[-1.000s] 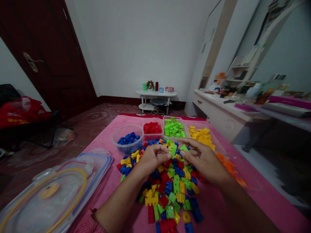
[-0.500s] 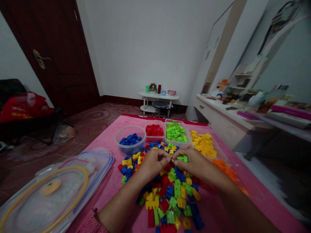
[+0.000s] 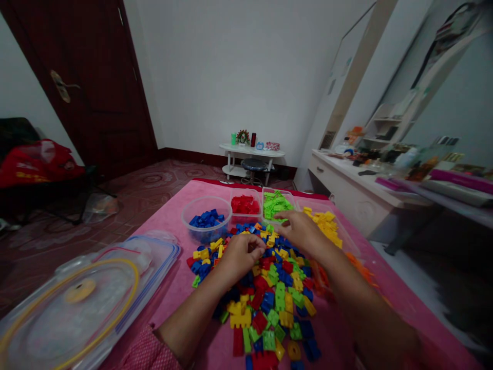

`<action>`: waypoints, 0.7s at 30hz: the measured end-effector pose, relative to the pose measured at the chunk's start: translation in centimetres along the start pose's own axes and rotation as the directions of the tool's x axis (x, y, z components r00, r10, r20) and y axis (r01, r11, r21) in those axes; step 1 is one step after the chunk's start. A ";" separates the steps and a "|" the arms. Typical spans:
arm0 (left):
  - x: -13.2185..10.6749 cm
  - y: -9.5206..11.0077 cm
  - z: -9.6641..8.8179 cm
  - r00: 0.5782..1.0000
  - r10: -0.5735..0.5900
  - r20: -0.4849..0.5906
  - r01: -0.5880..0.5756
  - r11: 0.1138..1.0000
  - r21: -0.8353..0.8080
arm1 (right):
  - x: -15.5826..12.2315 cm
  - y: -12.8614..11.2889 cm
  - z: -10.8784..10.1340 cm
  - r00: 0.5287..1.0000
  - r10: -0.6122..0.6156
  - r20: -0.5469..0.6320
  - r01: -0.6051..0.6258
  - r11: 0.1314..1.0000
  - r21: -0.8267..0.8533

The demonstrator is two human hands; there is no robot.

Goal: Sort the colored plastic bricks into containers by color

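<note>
A heap of mixed building blocks (image 3: pixel 280 293) in red, blue, green and yellow spreads over the pink cloth in front of me. Over the heap's left side is my left hand (image 3: pixel 241 255), its fingers curled in toward the thumb; whatever they might hold is hidden. My right hand (image 3: pixel 302 232) hovers at the near edge of the clear box of green blocks (image 3: pixel 277 204), thumb and index finger apart, with no block visible between them. Left of that box stand a clear box of red blocks (image 3: pixel 245 204) and a round tub of blue blocks (image 3: pixel 207 220).
To the right are a box of yellow blocks (image 3: pixel 327 226) and orange blocks (image 3: pixel 360 270), partly behind my right arm. Clear plastic lids (image 3: pixel 100 293) lie stacked at the left. A dressing table (image 3: pixel 354 180) stands beyond the right edge.
My right hand has moved away from my left, forward to the green box; the green block near its fingers no longer shows there. My left hand has shifted slightly left.
</note>
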State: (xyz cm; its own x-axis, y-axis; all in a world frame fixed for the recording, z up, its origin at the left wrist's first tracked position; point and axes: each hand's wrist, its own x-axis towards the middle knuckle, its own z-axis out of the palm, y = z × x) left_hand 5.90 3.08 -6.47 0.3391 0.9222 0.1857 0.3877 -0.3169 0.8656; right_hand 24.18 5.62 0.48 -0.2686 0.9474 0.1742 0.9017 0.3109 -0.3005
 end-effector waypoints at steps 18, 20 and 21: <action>-1.6 2.5 0.4 0.924 0.098 0.370 -0.182 0.963 0.198 | -6.1 -1.5 1.7 0.950 0.053 0.308 0.017 0.976 -0.219; -2.3 3.5 0.8 0.893 0.129 0.431 -0.280 0.909 0.308 | -6.2 -1.1 0.8 0.949 0.080 0.306 -0.008 0.973 -0.229; -2.6 3.9 1.0 0.887 0.138 0.440 -0.316 0.877 0.362 | -6.3 -0.9 0.3 0.944 0.097 0.316 -0.023 0.973 -0.231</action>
State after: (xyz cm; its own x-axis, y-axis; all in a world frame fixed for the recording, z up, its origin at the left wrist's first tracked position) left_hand 7.37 -0.80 -4.01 0.7316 0.6771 0.0794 0.5431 -0.6492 0.5326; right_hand 24.96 -0.65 -0.66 -0.2731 0.9485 -0.1606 0.9614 0.2633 -0.0800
